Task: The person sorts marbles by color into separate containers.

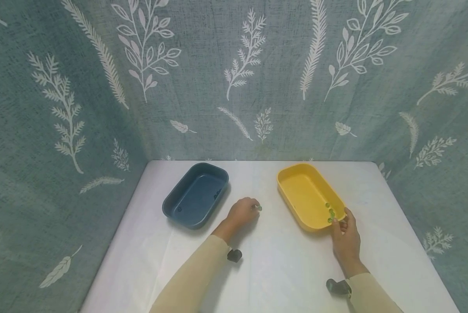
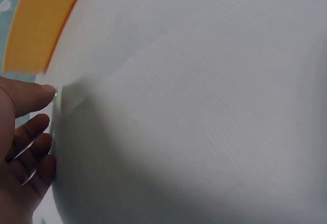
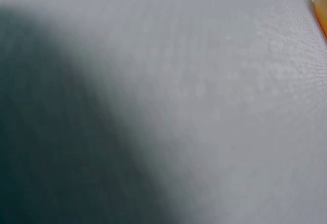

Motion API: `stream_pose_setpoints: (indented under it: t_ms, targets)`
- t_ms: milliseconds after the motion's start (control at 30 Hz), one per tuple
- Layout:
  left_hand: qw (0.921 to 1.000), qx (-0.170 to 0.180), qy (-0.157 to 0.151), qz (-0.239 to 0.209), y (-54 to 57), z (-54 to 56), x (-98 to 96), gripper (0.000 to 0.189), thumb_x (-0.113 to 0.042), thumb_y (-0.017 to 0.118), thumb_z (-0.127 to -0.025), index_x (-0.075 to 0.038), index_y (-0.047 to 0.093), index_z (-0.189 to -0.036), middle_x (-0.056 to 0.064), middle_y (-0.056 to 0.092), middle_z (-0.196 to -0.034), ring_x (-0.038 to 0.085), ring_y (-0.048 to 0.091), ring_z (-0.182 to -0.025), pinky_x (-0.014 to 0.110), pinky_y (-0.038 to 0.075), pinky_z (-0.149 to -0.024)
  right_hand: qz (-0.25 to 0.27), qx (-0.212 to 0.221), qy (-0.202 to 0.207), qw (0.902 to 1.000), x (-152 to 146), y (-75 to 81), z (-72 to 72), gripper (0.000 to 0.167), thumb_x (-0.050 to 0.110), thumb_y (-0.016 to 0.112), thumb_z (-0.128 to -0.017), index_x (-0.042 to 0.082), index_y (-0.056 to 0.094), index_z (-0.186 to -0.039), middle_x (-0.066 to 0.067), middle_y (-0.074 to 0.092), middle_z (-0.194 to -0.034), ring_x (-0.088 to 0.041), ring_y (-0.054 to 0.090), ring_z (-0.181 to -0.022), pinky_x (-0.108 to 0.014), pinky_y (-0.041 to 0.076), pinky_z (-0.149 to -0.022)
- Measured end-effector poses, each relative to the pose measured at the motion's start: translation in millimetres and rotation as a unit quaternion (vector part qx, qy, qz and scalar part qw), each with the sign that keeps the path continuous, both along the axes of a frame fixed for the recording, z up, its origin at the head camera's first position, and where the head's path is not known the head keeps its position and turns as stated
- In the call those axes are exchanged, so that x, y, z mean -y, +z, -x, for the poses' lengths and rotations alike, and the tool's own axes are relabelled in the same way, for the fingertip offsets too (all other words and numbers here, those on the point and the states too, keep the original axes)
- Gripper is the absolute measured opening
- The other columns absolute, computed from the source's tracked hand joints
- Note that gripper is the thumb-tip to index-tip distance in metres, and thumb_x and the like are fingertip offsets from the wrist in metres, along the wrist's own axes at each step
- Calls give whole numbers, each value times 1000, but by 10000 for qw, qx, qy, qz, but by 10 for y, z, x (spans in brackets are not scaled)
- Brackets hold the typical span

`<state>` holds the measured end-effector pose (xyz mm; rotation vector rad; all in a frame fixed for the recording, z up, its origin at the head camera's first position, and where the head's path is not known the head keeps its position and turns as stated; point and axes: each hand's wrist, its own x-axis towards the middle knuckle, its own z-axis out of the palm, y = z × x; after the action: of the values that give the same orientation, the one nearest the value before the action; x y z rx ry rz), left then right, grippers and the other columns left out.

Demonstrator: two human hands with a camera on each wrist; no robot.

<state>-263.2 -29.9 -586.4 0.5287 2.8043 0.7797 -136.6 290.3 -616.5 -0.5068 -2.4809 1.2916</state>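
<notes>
Between the thumb and fingertips of my left hand is a small green glass marble, held over the white table between two trays. A green glint of the marble shows at the thumb tip in the left wrist view. My right hand grips the near right corner of a yellow tray, thumb at the rim and fingers along the outer side. Several green marbles lie inside that tray by the gripped corner. The right wrist view shows only table, shadow and a sliver of the yellow tray.
Left of my left hand stands a dark blue tray. Several small dark-looking marbles lie along its right side, with another marble near its left corner. Leaf-patterned cloth hangs behind and beside the white table.
</notes>
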Motion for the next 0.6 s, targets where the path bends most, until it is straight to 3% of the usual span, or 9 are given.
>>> stream_pose_setpoints:
  t_ms: [300,600]
  targets:
    - [9998,-125,54,-132,-91,-29,15,35,-25,71,-87,-17,65,-121,2,67,-116,22,61,-111,39,47,-96,-18,-58,11,10000,1,-1,0,59,34,42,-103,21,19,-156,-14,52,-129,-25,53,-106,-37,44,-81]
    - [9995,-247,102,-189,-132,-63,-99,27,-28,67,-91,-15,69,-114,-1,68,-108,20,62,-106,37,48,-93,-30,34,-36,10000,30,35,-9,60,34,41,-104,19,17,-156,-17,53,-126,-27,52,-107,-37,45,-80]
